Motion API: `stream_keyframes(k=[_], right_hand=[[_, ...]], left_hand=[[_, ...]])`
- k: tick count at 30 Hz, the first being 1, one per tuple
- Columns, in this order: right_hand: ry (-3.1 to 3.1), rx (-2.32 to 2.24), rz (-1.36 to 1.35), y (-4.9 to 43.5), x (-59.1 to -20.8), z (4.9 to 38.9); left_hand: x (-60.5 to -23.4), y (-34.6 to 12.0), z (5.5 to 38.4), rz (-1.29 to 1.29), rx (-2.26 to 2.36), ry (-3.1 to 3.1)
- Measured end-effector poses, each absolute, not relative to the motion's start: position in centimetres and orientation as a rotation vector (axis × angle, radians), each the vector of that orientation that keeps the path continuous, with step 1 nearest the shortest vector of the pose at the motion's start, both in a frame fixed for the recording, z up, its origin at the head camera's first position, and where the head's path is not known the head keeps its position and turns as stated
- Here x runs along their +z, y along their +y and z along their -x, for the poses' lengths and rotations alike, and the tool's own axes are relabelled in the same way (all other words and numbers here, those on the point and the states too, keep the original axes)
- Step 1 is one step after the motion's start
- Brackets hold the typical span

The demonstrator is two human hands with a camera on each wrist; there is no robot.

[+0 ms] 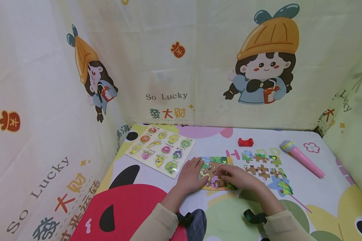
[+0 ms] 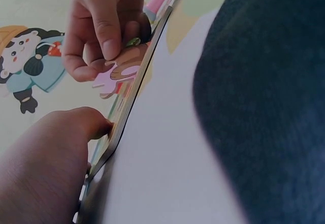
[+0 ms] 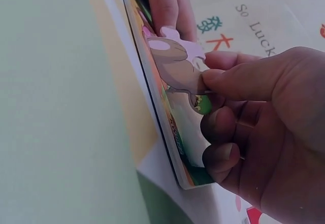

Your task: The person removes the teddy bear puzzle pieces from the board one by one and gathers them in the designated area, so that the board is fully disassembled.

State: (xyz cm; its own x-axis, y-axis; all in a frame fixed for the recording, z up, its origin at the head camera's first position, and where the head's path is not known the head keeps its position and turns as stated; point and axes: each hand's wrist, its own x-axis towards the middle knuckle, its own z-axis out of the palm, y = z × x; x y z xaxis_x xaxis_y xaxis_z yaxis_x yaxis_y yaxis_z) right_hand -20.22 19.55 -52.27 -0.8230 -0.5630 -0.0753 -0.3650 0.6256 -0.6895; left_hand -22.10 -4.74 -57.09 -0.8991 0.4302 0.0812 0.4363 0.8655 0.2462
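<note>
A small jigsaw puzzle board (image 1: 211, 188) with a brown bear picture lies on the table in front of me. Flat along its left side is my left hand (image 1: 189, 176), fingers extended and thumb at the near edge. My right hand (image 1: 239, 177) is over the board's right part, pinching a jigsaw piece (image 3: 175, 64) between thumb and fingers. Brown and pink show on that piece, which is tilted up from the board in the right wrist view. Several loose jigsaw pieces (image 1: 263, 171) are spread in rows to the right of the board.
A fruit-picture board (image 1: 152, 157) lies at the back left. Behind the loose pieces sits a small red object (image 1: 245, 143), with a pink toy microphone (image 1: 307, 162) farther right. Printed cloth walls (image 1: 211, 110) enclose the table at the back and sides.
</note>
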Motion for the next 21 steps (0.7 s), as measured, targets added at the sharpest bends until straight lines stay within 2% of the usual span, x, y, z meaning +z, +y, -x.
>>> stream_keyframes(k=[13,21], right_hand=[[2.563,-1.026,0.648,21.6,-51.7,19.8],[2.577,-1.028,0.579,24.5,-51.0,19.0]], left_hand=[[-57.2,-4.7,22.1,0.704,-0.391,-3.008],[-57.1,-4.7,22.1,0.699,-0.397,-3.011]])
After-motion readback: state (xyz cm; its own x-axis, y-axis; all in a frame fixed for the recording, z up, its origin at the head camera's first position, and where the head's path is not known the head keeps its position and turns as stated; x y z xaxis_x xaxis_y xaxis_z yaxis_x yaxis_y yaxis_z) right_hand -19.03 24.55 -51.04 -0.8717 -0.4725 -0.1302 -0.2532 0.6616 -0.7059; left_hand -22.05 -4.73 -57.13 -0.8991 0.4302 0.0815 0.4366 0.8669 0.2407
